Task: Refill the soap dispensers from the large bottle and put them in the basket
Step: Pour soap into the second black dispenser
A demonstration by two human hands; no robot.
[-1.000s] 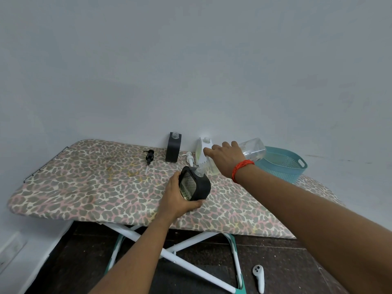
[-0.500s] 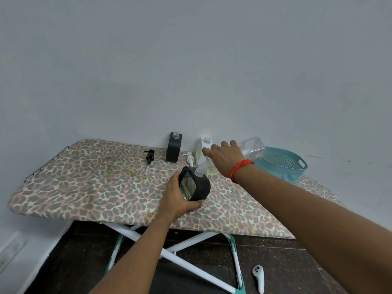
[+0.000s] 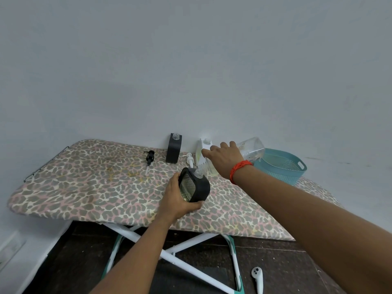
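Note:
My left hand (image 3: 178,200) grips a black soap dispenser (image 3: 194,185) with a ribbed glass front, tilted on the ironing board (image 3: 89,187). My right hand (image 3: 222,159) holds the large clear bottle (image 3: 251,148) tipped down, its neck meeting the dispenser's open mouth. A second black dispenser (image 3: 174,148) stands uncapped at the back by the wall. A white dispenser (image 3: 204,151) stands behind my right hand, partly hidden. A black pump (image 3: 149,157) and a white pump (image 3: 190,159) lie loose on the board. The teal basket (image 3: 282,166) sits at the back right.
The board has a leopard-print cover and white crossed legs (image 3: 169,253) over a dark floor. A white controller (image 3: 257,279) lies on the floor at the right. A grey wall stands directly behind the board.
Almost nothing differs; both hands keep the same hold, with the bottle still tipped into the dispenser.

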